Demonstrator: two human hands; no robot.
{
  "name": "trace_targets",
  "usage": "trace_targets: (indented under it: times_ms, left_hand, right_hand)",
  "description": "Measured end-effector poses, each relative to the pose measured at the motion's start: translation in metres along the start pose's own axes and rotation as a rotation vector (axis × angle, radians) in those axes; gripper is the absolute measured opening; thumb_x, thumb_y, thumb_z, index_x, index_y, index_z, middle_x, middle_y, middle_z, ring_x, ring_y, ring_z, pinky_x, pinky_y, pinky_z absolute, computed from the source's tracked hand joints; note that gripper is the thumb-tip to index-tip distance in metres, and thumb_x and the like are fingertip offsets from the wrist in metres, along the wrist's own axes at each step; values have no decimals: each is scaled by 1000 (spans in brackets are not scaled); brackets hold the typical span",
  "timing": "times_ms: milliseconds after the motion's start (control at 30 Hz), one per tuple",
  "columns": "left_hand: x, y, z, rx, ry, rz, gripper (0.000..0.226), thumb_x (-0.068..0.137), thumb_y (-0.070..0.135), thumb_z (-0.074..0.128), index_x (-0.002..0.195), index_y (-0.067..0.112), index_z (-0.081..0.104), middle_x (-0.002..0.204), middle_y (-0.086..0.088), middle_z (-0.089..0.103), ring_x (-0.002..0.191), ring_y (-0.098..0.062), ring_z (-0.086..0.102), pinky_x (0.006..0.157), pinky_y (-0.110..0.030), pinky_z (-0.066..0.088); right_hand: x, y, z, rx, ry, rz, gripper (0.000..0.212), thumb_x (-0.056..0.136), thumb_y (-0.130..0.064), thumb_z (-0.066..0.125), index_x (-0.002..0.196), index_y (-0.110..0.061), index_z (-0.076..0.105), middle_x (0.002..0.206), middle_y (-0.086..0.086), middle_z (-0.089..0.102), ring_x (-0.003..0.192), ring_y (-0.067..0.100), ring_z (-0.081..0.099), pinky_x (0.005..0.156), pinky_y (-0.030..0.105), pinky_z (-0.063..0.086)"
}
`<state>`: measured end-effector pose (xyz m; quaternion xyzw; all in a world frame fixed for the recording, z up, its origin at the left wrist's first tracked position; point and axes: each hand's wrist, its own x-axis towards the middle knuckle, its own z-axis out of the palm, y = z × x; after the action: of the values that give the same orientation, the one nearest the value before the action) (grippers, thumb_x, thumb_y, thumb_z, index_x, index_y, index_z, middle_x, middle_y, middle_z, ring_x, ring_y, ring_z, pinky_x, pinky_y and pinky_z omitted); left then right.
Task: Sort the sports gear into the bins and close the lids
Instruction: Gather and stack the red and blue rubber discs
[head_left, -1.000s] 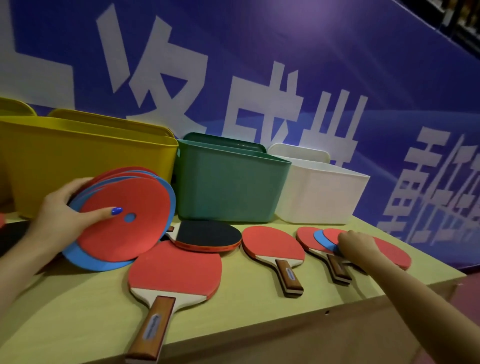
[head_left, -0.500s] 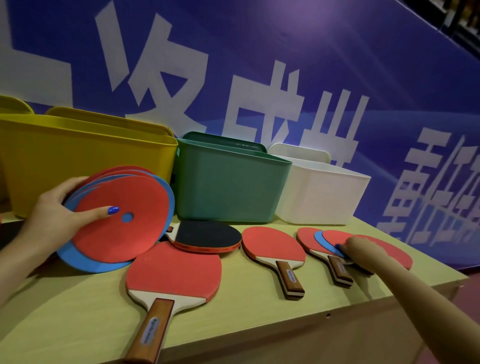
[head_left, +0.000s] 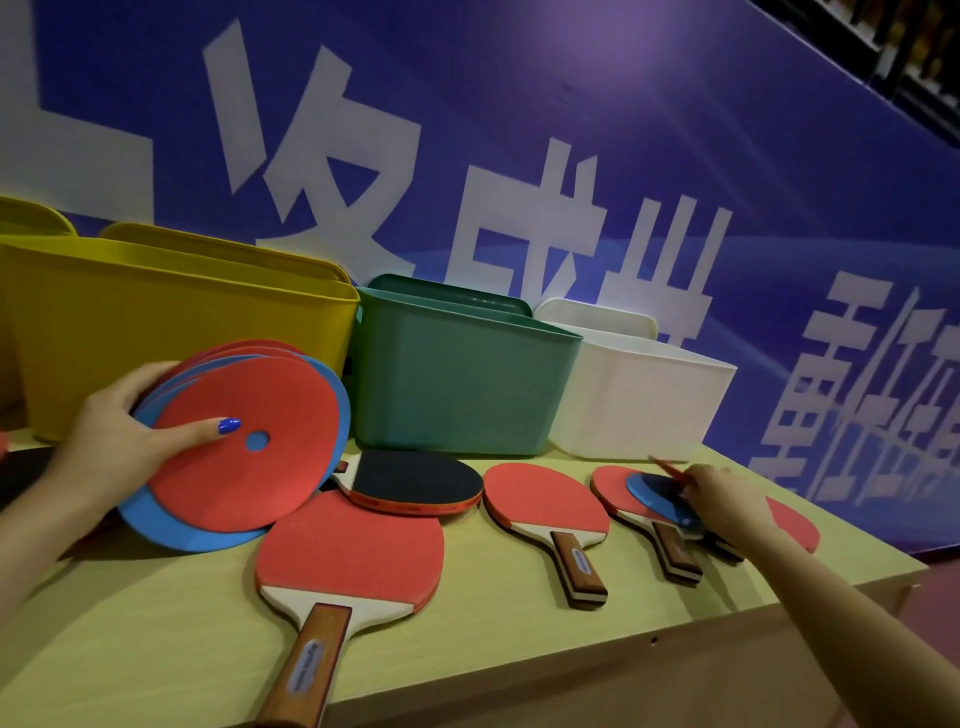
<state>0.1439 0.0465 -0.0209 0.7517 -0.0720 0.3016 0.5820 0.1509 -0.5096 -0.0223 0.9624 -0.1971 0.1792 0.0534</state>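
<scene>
Three open bins (head_left: 457, 374), contents hidden, perhaps empty.

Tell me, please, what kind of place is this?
Probably a table tennis hall or sports club. Table tennis paddles lie on a wooden counter, a big blue banner with large white Chinese characters covers the wall, and the left hand holds a stack of flat red and blue discs.

Three open plastic bins stand in a row, one yellow (head_left: 176, 322), one green (head_left: 462, 384), one white (head_left: 639, 405), with five wooden table-tennis paddles (head_left: 353, 551) lying before them.
</scene>
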Motion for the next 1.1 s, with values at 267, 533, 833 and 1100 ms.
trace_targets:
  times_ms: [267,533,833,1100]
  left_hand:
    - [2,0,0,-30,10,-38,62,66,0,80,122,12,56,107,-8,60,96,-25,58,83,-39,46]
    - [3,-3,1,3,23,-21,68,55,14,91,113,17,55,100,0,63,88,-15,61,86,-38,50]
    - [3,-4,-3,54,33,59,75,32,73,75,97,38,58,105,8,65,97,-5,62,78,-19,47]
    - [3,-5,0,77,22,137,58,42,57,75,94,33,63,100,3,68,93,-9,64,80,-27,52]
  right_hand:
    - [-35,-97,-88,1708,199,173,37,90,9,34,111,-15,54,80,7,59,69,19,57,61,30,54]
    - [-70,-268,-78,1687,-79,-203,38,89,11,46,81,-22,62,61,-10,62,49,0,55,53,24,48]
    - [-88,-330,-39,1633,-29,-399,33,89,9,48,84,-21,61,81,-8,67,74,-2,63,67,10,47]
    - [-96,-328,-32,1618,-131,-521,24,96,-4,45,94,-24,59,93,-8,67,84,-2,61,76,17,48]
